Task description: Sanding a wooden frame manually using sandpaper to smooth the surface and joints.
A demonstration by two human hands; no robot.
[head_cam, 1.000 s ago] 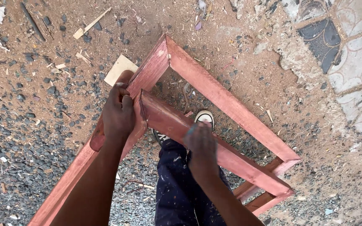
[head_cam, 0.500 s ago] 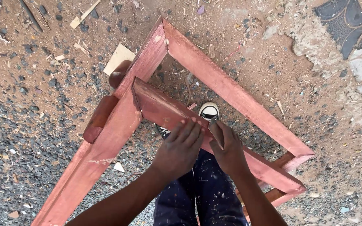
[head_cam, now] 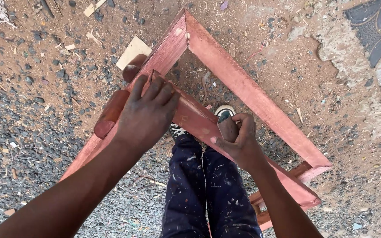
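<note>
Head view, looking straight down. Landmark: the red-stained wooden frame (head_cam: 243,88), standing on dusty, gravelly ground (head_cam: 31,145) with its apex corner pointing away from the person. Inner crosspiece (head_cam: 195,119) runs from the frame's left rail down toward its right corner. Left hand (head_cam: 146,112) lies flat on the joint where the crosspiece meets the left rail, fingers (head_cam: 159,90) slightly spread and pressed down on the wood, palm covering the joint. Right hand (head_cam: 237,139) sits further along the crosspiece, toward the frame's right corner; fingers curled in, thumb along the near edge, closed around a small dark piece (head_cam: 228,128) held against the wood. Cannot tell what that piece is. Just outside the left rail, touching it, a rounded red-brown wooden part (head_cam: 111,114) projects from under the left hand. A pale flat offcut (head_cam: 131,50) lies on the ground beside the left rail, near the apex. Inside the frame, below the crosspiece, paint-spattered dark trousers (head_cam: 208,189) and a shoe toe (head_cam: 223,112) show. Patterned tile (head_cam: 371,26) lies well beyond the frame's right rail.
</note>
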